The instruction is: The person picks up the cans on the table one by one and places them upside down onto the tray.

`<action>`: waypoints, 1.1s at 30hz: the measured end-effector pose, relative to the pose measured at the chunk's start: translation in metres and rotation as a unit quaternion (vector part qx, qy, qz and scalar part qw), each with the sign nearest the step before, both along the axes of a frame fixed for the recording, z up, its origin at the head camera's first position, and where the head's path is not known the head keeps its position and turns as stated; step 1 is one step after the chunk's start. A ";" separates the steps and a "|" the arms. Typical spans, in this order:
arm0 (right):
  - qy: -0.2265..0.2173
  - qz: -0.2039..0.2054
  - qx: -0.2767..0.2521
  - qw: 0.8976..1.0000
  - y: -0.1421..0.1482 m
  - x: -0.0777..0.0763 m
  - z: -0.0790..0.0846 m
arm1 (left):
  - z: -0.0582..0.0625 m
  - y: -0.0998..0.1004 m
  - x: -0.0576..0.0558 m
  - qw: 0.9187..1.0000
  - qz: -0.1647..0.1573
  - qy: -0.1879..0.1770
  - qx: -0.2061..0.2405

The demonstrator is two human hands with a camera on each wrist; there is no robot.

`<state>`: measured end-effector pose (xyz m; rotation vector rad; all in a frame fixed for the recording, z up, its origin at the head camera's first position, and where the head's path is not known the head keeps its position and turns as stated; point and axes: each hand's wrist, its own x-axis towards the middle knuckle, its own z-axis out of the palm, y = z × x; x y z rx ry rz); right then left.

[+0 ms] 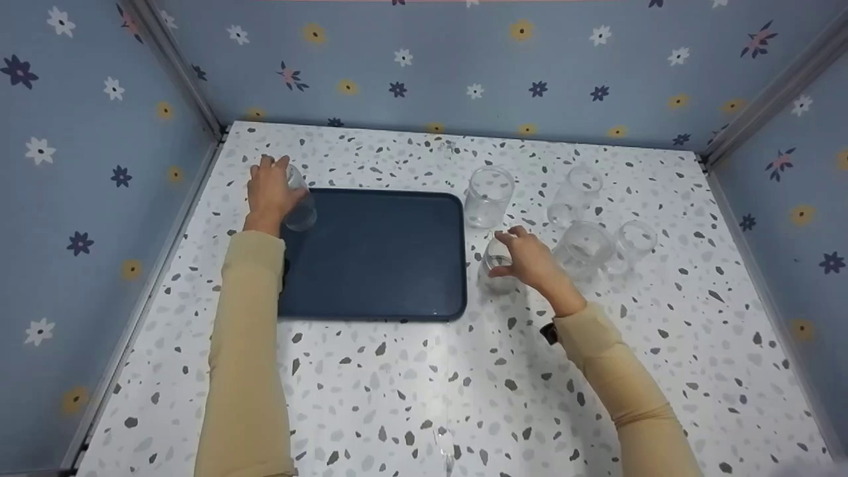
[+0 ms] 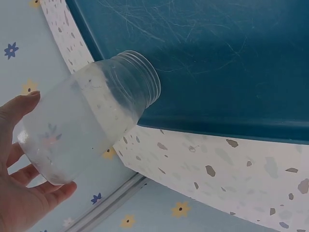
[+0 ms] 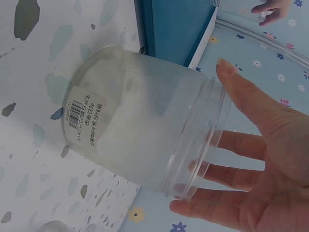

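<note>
A: What did your left hand (image 1: pixel 268 193) have?

B: It held a clear threaded jar (image 2: pixel 89 118), your thumb and fingers spread around the base. The jar was turned over and tilted, its screw mouth pointing down over the near corner of the dark blue tray (image 1: pixel 377 258). Whether the mouth touched it, you couldn't tell.

A: So where did the tray lie?

B: Between your hands, flat on the speckled table (image 1: pixel 358 411), and its surface was scratched.

A: And your right hand (image 1: pixel 533 265)?

B: It gripped a labelled jar (image 3: pixel 140 121) by the rim, thumb on one side and fingers on the other. That one was mouth up, just beside the tray, with a white barcode label (image 3: pixel 87 118) low on its wall.

A: Anything else near it?

B: Just beyond your right hand, an upright clear jar (image 1: pixel 489 202) stood close to the tray. To that hand's right were a wide clear container (image 1: pixel 583 250), a slim one (image 1: pixel 575 199) farther from you, and a small clear container (image 1: pixel 634 244) outermost.
</note>
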<state>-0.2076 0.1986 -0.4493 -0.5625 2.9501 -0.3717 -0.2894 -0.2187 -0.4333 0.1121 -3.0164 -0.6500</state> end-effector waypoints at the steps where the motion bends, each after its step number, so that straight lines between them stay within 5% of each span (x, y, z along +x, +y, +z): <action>1: -0.001 0.000 0.000 1.000 0.000 0.000 0.000 | 0.000 0.000 0.000 1.000 -0.006 -0.002 -0.003; 20: 0.005 -0.001 -0.003 1.000 -0.001 0.001 -0.001 | -0.004 0.000 0.001 0.999 -0.035 -0.003 -0.034; 33: 0.019 -0.006 -0.014 1.000 0.002 0.000 -0.003 | 0.000 0.029 -0.004 0.994 -0.041 0.098 -0.017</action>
